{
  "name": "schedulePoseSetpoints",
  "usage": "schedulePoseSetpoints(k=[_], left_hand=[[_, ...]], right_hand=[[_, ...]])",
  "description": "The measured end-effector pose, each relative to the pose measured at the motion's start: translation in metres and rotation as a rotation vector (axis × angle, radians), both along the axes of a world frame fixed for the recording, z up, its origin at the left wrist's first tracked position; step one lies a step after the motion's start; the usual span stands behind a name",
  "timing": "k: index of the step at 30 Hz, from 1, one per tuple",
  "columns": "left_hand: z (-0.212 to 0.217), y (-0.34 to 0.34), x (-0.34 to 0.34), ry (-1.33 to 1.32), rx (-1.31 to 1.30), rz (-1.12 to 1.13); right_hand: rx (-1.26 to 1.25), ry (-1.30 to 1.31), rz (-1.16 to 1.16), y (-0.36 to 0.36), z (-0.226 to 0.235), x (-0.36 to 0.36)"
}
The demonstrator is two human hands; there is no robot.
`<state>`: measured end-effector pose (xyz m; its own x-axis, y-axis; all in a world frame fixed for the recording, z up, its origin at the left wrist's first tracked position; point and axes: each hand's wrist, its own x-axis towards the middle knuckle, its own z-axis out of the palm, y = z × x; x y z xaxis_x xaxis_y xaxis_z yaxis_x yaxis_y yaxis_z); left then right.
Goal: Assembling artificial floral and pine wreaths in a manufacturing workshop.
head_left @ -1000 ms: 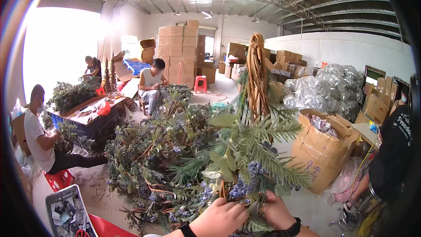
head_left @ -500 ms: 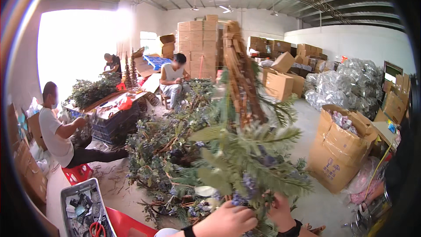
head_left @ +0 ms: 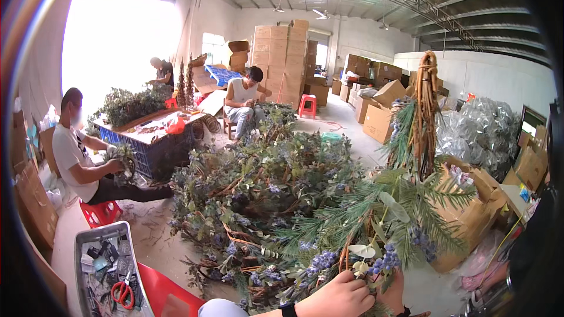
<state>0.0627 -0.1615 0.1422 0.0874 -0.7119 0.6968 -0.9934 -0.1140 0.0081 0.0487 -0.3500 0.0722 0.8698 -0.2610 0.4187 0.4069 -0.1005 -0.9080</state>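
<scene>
Two grips (head_left: pixel 342 297), berried greenery (head_left: pixel 422 240), faintly printed cartons (head_left: pixel 279 53)

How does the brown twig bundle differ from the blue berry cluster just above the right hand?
The twig bundle is brown; the berry cluster is blue. The bundle is long and upright, while the cluster is small and rounded. The bundle stands well above the right hand; the cluster sits close to it. Both consist of many pieces gathered together.

Head-high fisheye, looking forward and down: black-banded bare left hand (head_left: pixel 337 295) close below, pale grey floor (head_left: pixel 358 134) running to its far edge.
</scene>
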Motion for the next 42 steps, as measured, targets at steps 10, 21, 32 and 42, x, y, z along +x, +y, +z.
schedulePoseSetpoints(k=[10,21,32,42], left_hand=[[0.004,-0.002,-0.007,-0.071,0.094,0.171],[0.010,0.009,-0.009,0.000,0.087,0.123],[0.006,0.007,-0.015,-0.023,-0.065,0.171],[0.001,0.000,-0.025,0.065,-0.123,0.220]], right_hand=[[0.767,0.303,0.166,0.011,-0.010,-0.010],[-0.315,0.053,-0.213,-0.018,-0.024,-0.002],[-0.466,-0.062,-0.147,-0.066,-0.072,0.024],[-0.312,0.007,-0.086,-0.089,-0.094,0.010]])
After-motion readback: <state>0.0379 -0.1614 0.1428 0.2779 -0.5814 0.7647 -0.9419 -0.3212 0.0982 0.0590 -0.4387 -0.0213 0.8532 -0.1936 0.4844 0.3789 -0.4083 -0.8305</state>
